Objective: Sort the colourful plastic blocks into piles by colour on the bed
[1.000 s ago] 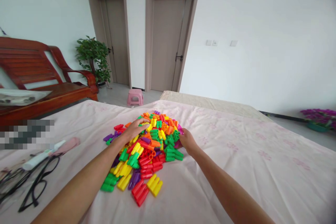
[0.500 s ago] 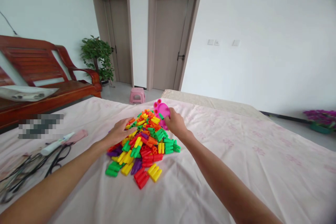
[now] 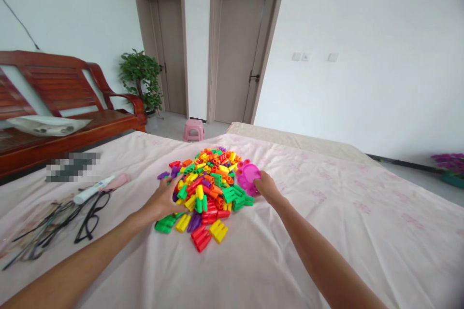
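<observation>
A heap of plastic building pieces (image 3: 203, 178) in red, yellow, green, orange and purple lies on the pale pink sheet (image 3: 145, 270). Most are short rows of joined, bullet-shaped tubes. Against the heap's left side rests my left hand (image 3: 164, 201), its thumb and fingers spread; some fingertips are hidden behind pieces. On the right side, my right hand (image 3: 267, 187) grips the edge of a magenta flower-shaped plastic piece (image 3: 249, 176), a round disc with small cups along its rim. This piece is tilted up beside the heap, close to several green pieces (image 3: 237, 198).
Left of my left hand lie black-framed glasses (image 3: 90, 219), a white tube (image 3: 89, 193) and a blurred-out dark object (image 3: 72, 168). Beyond the bedding stand a wooden bench (image 3: 65, 89), a pink stool (image 3: 194, 130) and a potted plant (image 3: 141, 77).
My right hand has brought the magenta piece rightward and nearer, off the heap's far side. My left hand has moved from over the heap down to its left edge. The view has shifted slightly.
</observation>
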Demonstrator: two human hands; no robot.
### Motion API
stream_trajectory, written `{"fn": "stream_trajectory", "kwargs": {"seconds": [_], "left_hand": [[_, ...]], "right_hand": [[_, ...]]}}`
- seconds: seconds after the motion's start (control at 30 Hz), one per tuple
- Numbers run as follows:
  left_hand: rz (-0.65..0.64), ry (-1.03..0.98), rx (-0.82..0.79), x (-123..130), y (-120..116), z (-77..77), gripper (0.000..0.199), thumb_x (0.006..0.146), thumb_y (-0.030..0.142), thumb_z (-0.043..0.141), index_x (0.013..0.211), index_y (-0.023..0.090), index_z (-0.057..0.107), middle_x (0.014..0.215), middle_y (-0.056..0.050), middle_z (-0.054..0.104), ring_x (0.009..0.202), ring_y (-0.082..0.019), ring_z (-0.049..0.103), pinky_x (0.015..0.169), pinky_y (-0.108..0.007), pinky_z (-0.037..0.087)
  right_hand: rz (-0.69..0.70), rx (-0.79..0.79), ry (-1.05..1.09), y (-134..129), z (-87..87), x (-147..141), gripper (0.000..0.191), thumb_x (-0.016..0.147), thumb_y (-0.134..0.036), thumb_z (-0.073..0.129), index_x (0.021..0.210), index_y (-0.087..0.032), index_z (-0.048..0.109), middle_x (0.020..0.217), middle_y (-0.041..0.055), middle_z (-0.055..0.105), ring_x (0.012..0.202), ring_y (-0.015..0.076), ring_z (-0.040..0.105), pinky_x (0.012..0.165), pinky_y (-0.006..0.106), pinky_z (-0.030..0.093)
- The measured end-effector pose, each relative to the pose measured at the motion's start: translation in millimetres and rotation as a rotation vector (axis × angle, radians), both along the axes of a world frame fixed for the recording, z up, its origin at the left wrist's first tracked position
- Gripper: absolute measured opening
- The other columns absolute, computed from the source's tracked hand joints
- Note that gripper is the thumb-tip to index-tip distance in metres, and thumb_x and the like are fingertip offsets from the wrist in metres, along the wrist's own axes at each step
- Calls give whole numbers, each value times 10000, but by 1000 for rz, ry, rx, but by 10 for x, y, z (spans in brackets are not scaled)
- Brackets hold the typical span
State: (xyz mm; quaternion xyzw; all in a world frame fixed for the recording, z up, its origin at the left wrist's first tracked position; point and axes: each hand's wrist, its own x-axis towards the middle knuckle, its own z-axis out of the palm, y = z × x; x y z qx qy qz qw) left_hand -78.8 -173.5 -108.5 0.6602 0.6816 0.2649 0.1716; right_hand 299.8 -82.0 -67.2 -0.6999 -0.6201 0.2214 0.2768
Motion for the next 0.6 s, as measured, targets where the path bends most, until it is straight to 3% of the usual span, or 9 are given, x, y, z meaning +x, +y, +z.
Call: {"fn": "stream_trajectory", "kwargs": {"seconds": [0.17,0.3,0.4,0.5,0.6], "left_hand": [[-100,-166,95,224,212,25,1111,564,434,911,1573,231,494,1545,-167,455,1477,-391,457,1255,-525,364],[-178,-337,88,445,374,65,1118,522,475,967,1536,255,550,1588,-158,445,1533,-422,374,1288,-577,284],[-193,-550,73,613,484,134,1053,518,511,991,1473,266,622,1614,-145,465,1556,-413,349,1308,-530,258],[-196,-789,18,763,560,205,1035,501,510,1009,1433,240,652,1540,-146,566,1501,-409,448,1261,-517,356],[-237,-1022,-81,878,598,268,1009,533,463,1015,1435,221,632,1361,-143,705,1303,-372,648,1133,-509,504]], "right_hand": [[52,-32,-68,74,-39,-121,457,867,-139,525,1306,-124,652,1097,130,771,943,234,744,766,278,547],[47,-19,-83,95,-38,-216,437,878,-132,526,1300,-116,637,1140,156,766,1012,257,736,822,302,547],[29,-10,-14,84,-32,-293,368,887,-150,554,1243,-128,644,1109,157,765,981,262,738,840,329,558],[51,-23,94,66,-22,-341,279,914,-197,573,1180,-164,651,973,101,763,853,235,744,786,322,567],[91,11,134,40,26,-370,230,925,-225,574,1133,-188,666,872,62,745,782,229,736,726,306,558]]}}
